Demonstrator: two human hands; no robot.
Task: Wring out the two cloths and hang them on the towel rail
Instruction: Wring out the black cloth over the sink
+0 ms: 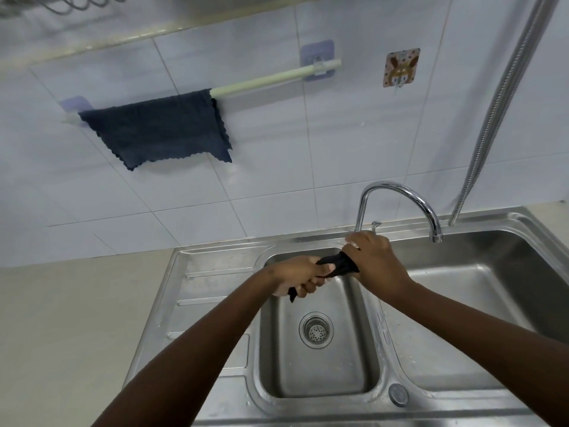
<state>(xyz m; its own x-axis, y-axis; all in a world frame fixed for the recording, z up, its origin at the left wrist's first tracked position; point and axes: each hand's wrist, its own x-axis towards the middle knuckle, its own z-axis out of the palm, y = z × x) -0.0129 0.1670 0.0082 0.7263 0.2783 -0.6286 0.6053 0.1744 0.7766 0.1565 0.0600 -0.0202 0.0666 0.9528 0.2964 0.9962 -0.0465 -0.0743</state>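
Over the small basin of the steel sink (317,386), the left hand (300,277) and right hand (374,261) are both clenched around a twisted black cloth (340,266) stretched between them. On the wall, a dark blue cloth (157,129) hangs spread over the towel rail (271,78).

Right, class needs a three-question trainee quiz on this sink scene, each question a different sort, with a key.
1. True or false: one dark cloth already hangs on the towel rail.
2. The twisted cloth is held over: A) the left basin B) the right basin C) the counter.
3. Fill in: the cloth being wrung is gripped by ____ hands.

Key
1. True.
2. A.
3. Both: left hand and right hand.
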